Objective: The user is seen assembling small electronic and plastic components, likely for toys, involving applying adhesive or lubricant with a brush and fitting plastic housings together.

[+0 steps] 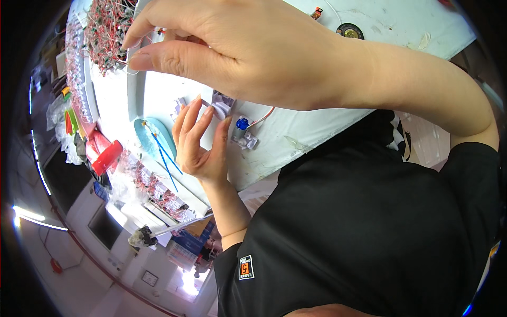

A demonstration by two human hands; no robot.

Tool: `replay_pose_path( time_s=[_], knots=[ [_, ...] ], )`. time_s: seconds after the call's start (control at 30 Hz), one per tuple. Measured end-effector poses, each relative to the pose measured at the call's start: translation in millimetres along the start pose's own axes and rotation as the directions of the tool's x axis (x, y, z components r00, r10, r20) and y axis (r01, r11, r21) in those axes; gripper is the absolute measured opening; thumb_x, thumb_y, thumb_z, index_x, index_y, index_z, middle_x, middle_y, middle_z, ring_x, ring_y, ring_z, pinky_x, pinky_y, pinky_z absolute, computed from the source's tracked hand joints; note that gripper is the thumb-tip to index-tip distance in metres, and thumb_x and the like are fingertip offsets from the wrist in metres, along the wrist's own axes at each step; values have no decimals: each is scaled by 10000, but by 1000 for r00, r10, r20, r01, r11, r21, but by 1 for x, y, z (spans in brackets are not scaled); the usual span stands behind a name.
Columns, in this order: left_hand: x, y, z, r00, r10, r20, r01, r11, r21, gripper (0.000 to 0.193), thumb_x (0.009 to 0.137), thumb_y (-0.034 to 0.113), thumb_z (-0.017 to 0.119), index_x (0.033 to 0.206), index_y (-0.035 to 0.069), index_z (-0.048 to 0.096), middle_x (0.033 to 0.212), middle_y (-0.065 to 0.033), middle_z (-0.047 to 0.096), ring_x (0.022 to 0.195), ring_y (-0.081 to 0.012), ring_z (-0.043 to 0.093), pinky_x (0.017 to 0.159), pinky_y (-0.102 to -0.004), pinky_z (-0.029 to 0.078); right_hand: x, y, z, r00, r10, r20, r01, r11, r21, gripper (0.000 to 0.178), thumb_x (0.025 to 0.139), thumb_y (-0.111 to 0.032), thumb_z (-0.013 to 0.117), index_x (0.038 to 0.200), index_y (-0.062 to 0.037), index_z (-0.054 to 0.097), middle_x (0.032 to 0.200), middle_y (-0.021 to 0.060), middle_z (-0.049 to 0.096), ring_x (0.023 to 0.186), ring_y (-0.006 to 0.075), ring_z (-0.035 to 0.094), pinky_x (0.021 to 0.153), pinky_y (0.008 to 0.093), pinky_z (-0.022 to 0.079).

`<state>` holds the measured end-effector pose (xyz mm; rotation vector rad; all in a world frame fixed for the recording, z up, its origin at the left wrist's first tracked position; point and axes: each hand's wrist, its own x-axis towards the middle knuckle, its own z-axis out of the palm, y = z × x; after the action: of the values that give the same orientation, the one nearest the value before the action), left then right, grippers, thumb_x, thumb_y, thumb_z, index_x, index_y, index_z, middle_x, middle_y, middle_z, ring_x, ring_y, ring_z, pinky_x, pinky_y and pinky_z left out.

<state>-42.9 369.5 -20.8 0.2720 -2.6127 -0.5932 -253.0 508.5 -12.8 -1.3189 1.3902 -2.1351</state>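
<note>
My right hand (227, 50) reaches across the upper part of the head view. Its thumb and index finger come close together beside a heap of thin red and white wires (110, 37). Anything between those fingertips is too small to make out. Lower down, my left hand (203, 150) is raised with the fingers apart and nothing in it. Just right of its thumb, a small motor-like part with a blue top (242, 123) and a reddish wire lies on the white table. Light grey-white pieces (224, 107) lie beyond the left fingertips, partly hidden by my hands.
Left of my left hand is a pale blue oval tray (141, 136) with thin blue sticks (168, 164). A round black speaker (350, 30) lies on the white tabletop (296, 134). A red object (107, 157) and plastic bags (58, 119) are at far left.
</note>
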Motion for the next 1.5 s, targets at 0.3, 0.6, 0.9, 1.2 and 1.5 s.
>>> replay_pose_path(
  time_s=[0.3, 0.6, 0.9, 1.2, 1.5],
  knots=[
    [12, 22, -5, 997, -43, 57, 36, 991, 128, 363, 717, -6, 863, 1064, 42, 767, 1173, -123, 740, 1126, -304, 660, 1018, -407, 489, 1, -2, -1, 996, 87, 33, -89, 995, 48, 365, 1050, -238, 507, 1166, 108, 505, 756, 264, 659, 735, 412, 673, 656, 438, 530],
    [30, 35, -17, 973, -153, 171, 133, 984, 122, 307, 738, 6, 851, 1031, 33, 763, 1117, -109, 739, 1086, -302, 661, 966, -397, 497, -13, 20, 10, 983, -15, 185, 99, 887, -451, 263, 810, -168, 735, 1027, -21, 763, 972, 159, 751, 936, 294, 729, 841, 360, 573],
    [16, 35, -7, 991, 75, 109, -103, 956, 276, 314, 765, 3, 835, 1072, 43, 778, 1090, -100, 728, 1028, -307, 661, 904, -375, 525, -9, 12, 2, 833, -60, 549, 461, 623, -632, 149, 808, -177, 638, 774, -57, 720, 773, 44, 675, 882, 241, 638, 811, 382, 490],
    [-9, 33, -3, 978, 106, 178, -158, 938, 309, 370, 900, -24, 686, 1268, -48, 666, 1279, -176, 646, 1196, -353, 623, 1041, -457, 500, -7, 19, 3, 824, -101, 557, 504, 579, -641, 119, 753, -188, 637, 683, -131, 713, 791, -15, 661, 919, 199, 595, 902, 369, 447],
    [4, 26, -10, 981, 122, 149, -155, 958, 241, 380, 802, -24, 795, 1169, 58, 743, 1203, -98, 696, 1249, -362, 595, 1096, -498, 436, -4, 21, 2, 833, -145, 535, 460, 719, -521, 142, 792, -70, 679, 918, -38, 737, 977, 67, 697, 1076, 249, 616, 941, 348, 508]
  ],
)
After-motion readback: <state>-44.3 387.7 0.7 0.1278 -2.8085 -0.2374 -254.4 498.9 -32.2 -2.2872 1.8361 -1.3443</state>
